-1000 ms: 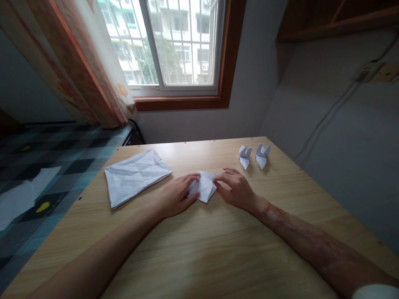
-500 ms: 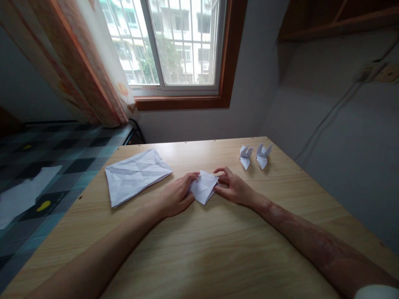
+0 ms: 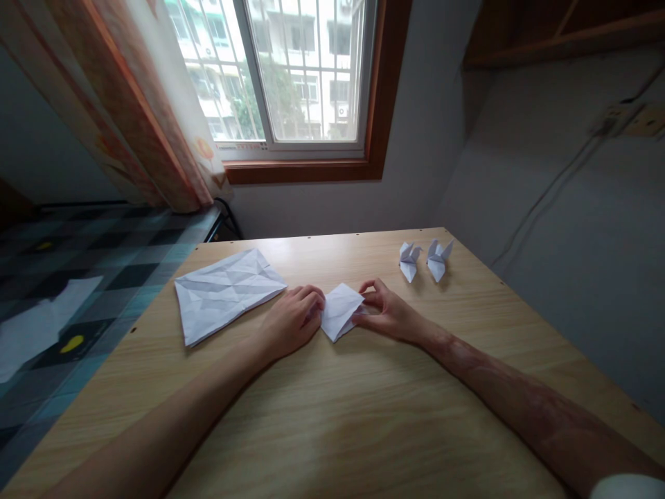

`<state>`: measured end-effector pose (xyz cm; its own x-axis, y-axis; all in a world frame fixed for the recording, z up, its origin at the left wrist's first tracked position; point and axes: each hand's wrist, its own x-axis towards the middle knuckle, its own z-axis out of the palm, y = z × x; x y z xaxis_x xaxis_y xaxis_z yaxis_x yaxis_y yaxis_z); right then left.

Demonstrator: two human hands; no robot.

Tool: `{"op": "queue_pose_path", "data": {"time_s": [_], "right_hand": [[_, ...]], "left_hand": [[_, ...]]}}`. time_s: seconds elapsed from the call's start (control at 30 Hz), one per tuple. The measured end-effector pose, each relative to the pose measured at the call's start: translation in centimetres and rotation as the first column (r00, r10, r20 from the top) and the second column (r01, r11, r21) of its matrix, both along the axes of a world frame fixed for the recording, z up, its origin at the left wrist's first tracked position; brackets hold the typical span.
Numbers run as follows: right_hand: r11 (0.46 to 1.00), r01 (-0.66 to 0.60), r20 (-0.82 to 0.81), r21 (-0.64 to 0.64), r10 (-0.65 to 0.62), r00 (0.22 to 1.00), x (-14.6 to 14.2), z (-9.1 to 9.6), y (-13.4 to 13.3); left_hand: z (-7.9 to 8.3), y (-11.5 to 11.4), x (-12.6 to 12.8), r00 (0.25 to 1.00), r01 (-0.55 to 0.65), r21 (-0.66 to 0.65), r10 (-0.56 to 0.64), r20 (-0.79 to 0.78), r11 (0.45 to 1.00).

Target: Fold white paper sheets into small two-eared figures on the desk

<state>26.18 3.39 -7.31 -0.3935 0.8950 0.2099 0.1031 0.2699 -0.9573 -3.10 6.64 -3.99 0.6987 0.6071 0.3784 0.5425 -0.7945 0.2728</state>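
Note:
A small folded piece of white paper point(image 3: 340, 310), roughly diamond-shaped with layered edges at its right side, is between my two hands over the middle of the table. My left hand point(image 3: 295, 320) has its fingers closed on the paper's left corner, which they partly cover. On the opposite side, my right hand point(image 3: 387, 310) grips the right corner, with the thumb low and the curled fingers above. Two folded white paper birds point(image 3: 409, 262) stand beyond my right hand, side by side.
Creased white paper sheets point(image 3: 228, 294) lie at the table's left. The wooden table point(image 3: 332, 430) borders a bed point(image 3: 31, 256) with a checked cover and more white paper point(image 3: 46, 322). Behind the table are a wall and a barred window point(image 3: 312, 76).
My left fingers have curled in more tightly at the paper's left corner. The paper has turned and shifted slightly, while my right hand stays nearly in place.

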Motion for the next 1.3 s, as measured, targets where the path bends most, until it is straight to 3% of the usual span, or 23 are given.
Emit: {"op": "queue_pose_path", "data": {"time_s": [0.17, 0.33, 0.43, 0.57, 0.63, 0.8, 1.1, 1.3], "right_hand": [[0.996, -0.023, 0.173, 0.089, 0.008, 0.985, 0.4, 0.5, -0.3], [0.991, -0.051, 0.054, 0.123, 0.045, 0.998, 0.1, 0.9, -0.8], [0.995, -0.054, 0.015, 0.08, 0.053, 0.998, 0.0, 0.8, -0.8], [0.987, -0.099, 0.161, 0.129, 0.077, 0.984, 0.0, 1.5, -0.8], [0.96, -0.151, 0.239, 0.236, 0.093, 0.966, -0.1, 2.0, -0.9], [0.835, -0.298, 0.454, 0.462, 0.066, 0.889, -0.2, 2.8, -1.0], [0.755, -0.431, 0.669, 0.495, -0.015, 0.743, -0.3, 2.8, -1.6], [0.741, -0.462, 0.696, 0.486, -0.009, 0.718, -0.3, 3.2, -1.7]], "left_hand": [[-0.2, 0.1, 0.0, 1.0, 0.025, -0.017, -0.025, 0.014, 1.0], [-0.4, 0.2, 0.0, 0.999, 0.027, -0.015, -0.027, 0.018, 1.0], [-0.6, 0.3, -0.1, 0.999, 0.031, -0.002, -0.031, 0.023, 1.0], [-0.8, 0.4, -0.1, 0.999, 0.034, 0.002, -0.034, 0.006, 0.999], [-0.8, 0.4, -0.1, 0.999, 0.034, -0.001, -0.034, 0.003, 0.999], [-0.3, 0.1, 0.0, 1.0, 0.029, 0.01, -0.029, 0.011, 1.0], [-0.3, 0.0, 0.0, 0.999, 0.04, -0.008, -0.04, -0.022, 0.999], [0.6, -0.5, -0.1, 0.999, 0.029, -0.077, -0.031, -0.018, 0.997]]}}
